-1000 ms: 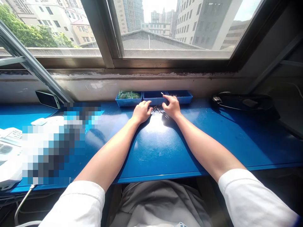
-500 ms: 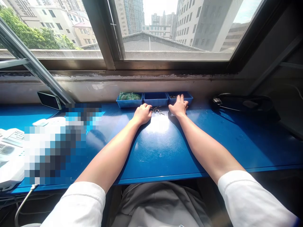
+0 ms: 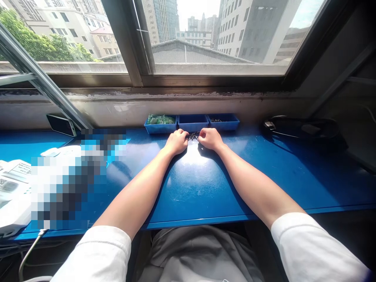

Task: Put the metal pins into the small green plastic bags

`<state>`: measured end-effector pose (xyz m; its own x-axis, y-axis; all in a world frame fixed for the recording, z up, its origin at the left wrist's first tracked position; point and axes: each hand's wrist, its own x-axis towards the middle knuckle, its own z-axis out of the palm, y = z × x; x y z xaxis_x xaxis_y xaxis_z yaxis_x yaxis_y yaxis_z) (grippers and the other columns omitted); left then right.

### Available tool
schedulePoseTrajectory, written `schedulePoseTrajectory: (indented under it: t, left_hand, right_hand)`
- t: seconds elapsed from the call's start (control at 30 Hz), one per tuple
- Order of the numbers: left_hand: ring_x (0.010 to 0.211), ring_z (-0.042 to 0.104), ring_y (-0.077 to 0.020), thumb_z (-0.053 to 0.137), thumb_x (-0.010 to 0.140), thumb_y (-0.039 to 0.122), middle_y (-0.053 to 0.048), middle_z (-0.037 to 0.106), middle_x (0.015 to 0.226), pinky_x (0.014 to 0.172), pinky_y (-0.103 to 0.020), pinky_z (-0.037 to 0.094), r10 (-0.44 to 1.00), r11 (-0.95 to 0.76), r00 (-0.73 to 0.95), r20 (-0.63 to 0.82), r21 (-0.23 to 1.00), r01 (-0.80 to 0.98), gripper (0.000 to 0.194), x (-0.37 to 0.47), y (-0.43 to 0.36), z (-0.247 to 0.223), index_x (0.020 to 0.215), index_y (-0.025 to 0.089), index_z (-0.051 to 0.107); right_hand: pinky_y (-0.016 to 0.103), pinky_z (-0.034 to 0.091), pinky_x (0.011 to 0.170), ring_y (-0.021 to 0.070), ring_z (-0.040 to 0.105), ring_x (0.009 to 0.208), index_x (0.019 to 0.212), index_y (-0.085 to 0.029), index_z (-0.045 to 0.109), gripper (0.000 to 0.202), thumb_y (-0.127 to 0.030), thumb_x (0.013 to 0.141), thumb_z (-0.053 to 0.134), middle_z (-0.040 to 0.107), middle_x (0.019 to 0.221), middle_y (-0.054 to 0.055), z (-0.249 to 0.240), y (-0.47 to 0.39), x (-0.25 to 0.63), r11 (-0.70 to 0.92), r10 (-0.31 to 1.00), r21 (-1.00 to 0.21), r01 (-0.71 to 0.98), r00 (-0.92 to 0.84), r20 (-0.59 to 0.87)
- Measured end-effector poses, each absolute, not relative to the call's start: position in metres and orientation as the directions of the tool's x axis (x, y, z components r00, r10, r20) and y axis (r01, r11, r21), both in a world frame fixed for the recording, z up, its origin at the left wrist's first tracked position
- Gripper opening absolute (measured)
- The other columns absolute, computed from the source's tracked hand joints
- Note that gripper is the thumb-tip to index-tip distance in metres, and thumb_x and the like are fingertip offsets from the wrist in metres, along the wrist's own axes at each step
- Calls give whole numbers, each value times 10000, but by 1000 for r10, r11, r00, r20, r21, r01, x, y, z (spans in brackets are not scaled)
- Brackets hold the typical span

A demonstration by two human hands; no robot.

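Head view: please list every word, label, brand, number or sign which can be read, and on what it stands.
No text can be read.
Label on white device: dark print, too small and blurred.
Pale panel below it: blurred dark pattern, unreadable.
Thin pieces, blue trays: no lettering visible.

One head-worn camera looks forward and down from above and behind the left grip [image 3: 177,141] and right grip [image 3: 212,140], which sit near mid-frame, small and well apart from the lens. The wide view runs along the forearms [image 3: 138,184], with white sleeves [image 3: 311,243] nearest, at the lower corners. It takes in the surface [image 3: 199,188] around both grips and, beyond them, the window [image 3: 214,68] across the top.
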<state>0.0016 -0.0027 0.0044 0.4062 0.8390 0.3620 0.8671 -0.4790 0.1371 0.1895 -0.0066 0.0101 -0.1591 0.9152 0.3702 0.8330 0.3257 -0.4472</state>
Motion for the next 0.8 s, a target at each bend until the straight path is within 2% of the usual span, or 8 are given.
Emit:
schedulePoseTrajectory:
  t: [0.13,0.27,0.47,0.57,0.7,0.8]
  left_hand:
    - [1076,568,-252,446,861,247,-112,593,1159,960,-371,460,834,-485,409,371,138,863,351,1,-2,3,1157,159,614]
    - [1075,571,-253,451,859,249,-114,597,1150,960,-371,462,827,-492,412,383,138,859,347,1,-1,1,1147,156,619]
    - [1058,581,-256,468,854,248,-117,604,1138,944,-377,471,818,-501,413,400,141,854,335,0,1,-1,1133,153,628]
    - [1040,591,-244,489,851,251,-111,615,1122,927,-364,477,794,-534,427,433,160,830,321,0,1,0,1123,152,627]
    - [1009,603,-217,513,865,300,-87,638,1099,887,-339,481,709,-637,490,507,163,753,300,1,-2,3,1119,179,616]
    - [957,622,-207,522,871,314,-72,672,1022,841,-329,478,658,-696,544,521,144,703,245,1,-2,3,1045,183,634]
  right_hand:
    - [261,433,655,181,617,749,747,-201,653,121,-300,722,587,693,800,31,11,-8,187,259,939,-391,883,-135,317]
    - [271,436,673,192,623,778,785,-209,668,116,-257,755,567,697,835,43,7,-4,188,239,951,-367,899,-140,276]
    - [292,446,727,206,612,862,841,-176,637,154,-203,844,485,668,960,102,2,-1,188,318,915,-336,887,-195,352]
    - [294,455,729,190,612,824,879,-183,611,141,-199,868,471,671,904,79,2,-1,188,394,886,-417,819,-216,410]
    - [267,474,724,150,622,751,894,-191,593,77,-210,846,535,672,814,22,2,-5,184,520,847,-585,622,-291,444]
    - [256,483,706,140,633,738,922,-197,565,90,-199,837,536,670,786,-4,1,-7,179,531,847,-671,517,-303,437]
